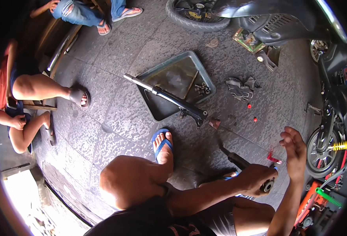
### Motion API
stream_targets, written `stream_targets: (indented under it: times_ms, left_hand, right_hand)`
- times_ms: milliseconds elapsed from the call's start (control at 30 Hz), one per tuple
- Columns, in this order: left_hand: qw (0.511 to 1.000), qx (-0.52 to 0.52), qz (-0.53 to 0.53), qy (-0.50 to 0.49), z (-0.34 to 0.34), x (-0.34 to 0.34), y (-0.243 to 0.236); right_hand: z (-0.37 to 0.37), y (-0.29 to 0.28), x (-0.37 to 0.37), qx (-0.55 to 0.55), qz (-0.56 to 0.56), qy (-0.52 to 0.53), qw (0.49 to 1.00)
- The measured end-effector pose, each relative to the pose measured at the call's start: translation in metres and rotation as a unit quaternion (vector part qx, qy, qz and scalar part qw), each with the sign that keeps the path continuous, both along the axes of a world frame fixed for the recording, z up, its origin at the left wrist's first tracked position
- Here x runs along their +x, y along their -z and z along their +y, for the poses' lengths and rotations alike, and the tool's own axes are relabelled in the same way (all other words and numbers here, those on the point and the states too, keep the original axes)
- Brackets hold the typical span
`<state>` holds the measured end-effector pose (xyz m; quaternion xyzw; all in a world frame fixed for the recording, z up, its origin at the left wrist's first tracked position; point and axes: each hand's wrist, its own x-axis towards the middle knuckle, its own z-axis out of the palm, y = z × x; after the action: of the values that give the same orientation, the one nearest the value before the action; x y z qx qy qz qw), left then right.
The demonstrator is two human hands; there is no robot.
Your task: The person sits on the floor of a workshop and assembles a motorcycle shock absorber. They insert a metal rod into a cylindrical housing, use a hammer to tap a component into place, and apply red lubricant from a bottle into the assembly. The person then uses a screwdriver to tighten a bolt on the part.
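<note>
My left hand (pixel 258 180) is wrapped round a dark metal tube (pixel 238 160), which has a narrow tip pointing away to the left and a round open end beside my fingers. My right hand (pixel 293 151) is raised to the right of it, fingers loosely bent and apart, with nothing visible in them. Ahead, a motorcycle fork leg (pixel 169 98) with a shiny upper tube and black lower part lies across a shallow grey tray (pixel 154 67). In that tray are a thin rod (pixel 191 84) and several small metal parts (pixel 201 89).
Grey gloves (pixel 241 88), two small red pieces (pixel 249 106) and a red bent piece (pixel 273 158) lie on the floor (pixel 118 106). Motorcycles stand at the far side and right, one with a yellow spring (pixel 340 146). People sit on benches at the left.
</note>
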<state>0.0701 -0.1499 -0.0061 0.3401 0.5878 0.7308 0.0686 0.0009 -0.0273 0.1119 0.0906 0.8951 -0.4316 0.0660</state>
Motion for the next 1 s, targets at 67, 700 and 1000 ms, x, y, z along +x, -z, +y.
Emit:
stream_targets:
  times_ms: [67,700,1000]
  left_hand:
    - [1.0,-0.004,0.0,-0.008,-0.007,-0.004,-0.008]
    - [0.985,0.02,0.006,0.171,0.021,0.0,-0.004]
    - [0.981,0.06,-0.032,0.184,0.023,0.0,0.0]
  right_hand:
    - [0.014,0.041,-0.027,0.079,-0.049,-0.02,0.995]
    - [-0.159,0.317,-0.225,0.419,-0.099,-0.31,0.848]
    - [-0.161,0.332,-0.229,0.428,-0.098,-0.321,0.839]
